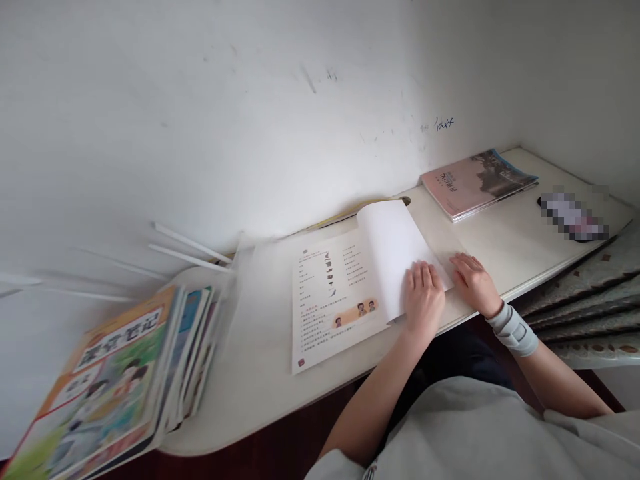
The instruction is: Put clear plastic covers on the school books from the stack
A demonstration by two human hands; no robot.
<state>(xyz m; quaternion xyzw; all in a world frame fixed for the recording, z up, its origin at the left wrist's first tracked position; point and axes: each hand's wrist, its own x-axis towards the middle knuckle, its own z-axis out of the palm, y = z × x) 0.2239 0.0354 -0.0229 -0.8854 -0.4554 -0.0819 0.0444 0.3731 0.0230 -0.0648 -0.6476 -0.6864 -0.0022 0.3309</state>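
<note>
An open workbook point(340, 293) lies on the white desk point(260, 373), its left page printed with text and small cartoon figures. A blank white page point(395, 247) curls up on its right side. My left hand point(423, 297) rests flat on the lower corner of that page, fingers stretched out. My right hand point(473, 283) lies beside it on the desk, at the page's right edge, fingers flat and together. A grey band point(514, 329) wraps my right wrist.
A leaning row of colourful books point(115, 380) stands at the desk's left end in a clear holder. A pink book stack point(475, 181) lies at the far right by the wall. A blurred dark object point(573, 217) and patterned cushions point(590, 300) sit right.
</note>
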